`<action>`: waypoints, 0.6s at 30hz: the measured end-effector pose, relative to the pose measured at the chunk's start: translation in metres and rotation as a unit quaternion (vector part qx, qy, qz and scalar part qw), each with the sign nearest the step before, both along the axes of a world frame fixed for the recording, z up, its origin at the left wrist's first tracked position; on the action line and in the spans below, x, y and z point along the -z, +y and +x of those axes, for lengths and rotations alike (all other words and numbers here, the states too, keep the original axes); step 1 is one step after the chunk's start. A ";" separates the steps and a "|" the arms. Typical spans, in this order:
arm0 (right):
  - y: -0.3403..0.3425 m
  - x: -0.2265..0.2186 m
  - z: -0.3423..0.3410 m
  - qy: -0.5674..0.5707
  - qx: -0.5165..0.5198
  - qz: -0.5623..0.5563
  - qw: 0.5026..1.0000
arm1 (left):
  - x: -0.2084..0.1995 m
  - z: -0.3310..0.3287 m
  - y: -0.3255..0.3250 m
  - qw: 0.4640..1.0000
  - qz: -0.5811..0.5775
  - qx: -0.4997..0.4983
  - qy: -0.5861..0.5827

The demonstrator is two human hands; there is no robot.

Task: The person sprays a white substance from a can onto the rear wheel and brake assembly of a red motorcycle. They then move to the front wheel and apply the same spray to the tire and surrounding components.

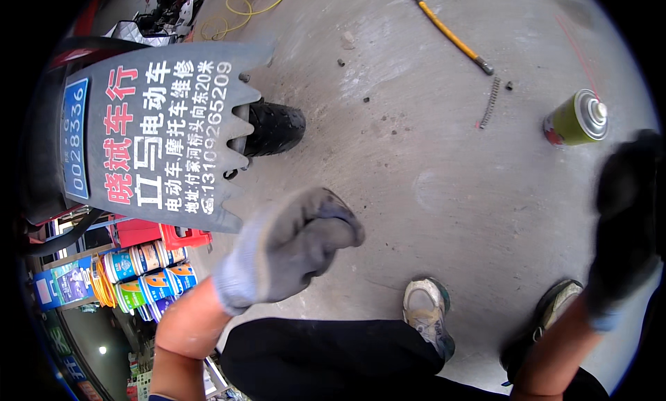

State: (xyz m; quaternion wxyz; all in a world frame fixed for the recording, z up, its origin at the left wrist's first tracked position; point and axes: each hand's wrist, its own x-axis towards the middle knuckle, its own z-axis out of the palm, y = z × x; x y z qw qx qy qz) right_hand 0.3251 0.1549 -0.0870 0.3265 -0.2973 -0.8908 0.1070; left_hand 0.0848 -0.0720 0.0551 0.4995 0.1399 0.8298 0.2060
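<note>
My left hand, in a grey work glove with a pale blue cuff, is curled closed above the floor, right of the mud flap. Whatever its fingers may hold is hidden. My right hand, in a dark glove, hangs at the right edge, smeared by motion, so its fingers cannot be made out. Just beyond it stands an olive-green spray can with a thin red straw. Farther left lie a coil spring and a short yellow hose with metal ends.
A vehicle's rear tyre and printed grey mud flap with a blue plate rise at the left. Stacked buckets are behind. Small dark bits lie on the concrete floor. My shoes are below.
</note>
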 end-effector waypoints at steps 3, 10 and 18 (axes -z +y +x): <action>-0.082 0.013 -0.036 0.185 -0.203 -0.474 0.837 | -0.014 0.011 -0.001 0.943 0.083 0.186 0.264; -0.166 -0.029 -0.126 0.221 -0.157 -0.696 0.665 | 0.017 0.072 -0.009 0.983 0.116 0.015 0.143; -0.144 0.046 -0.134 0.251 -0.295 -0.780 0.491 | 0.036 0.062 -0.023 0.933 0.247 -0.253 -0.064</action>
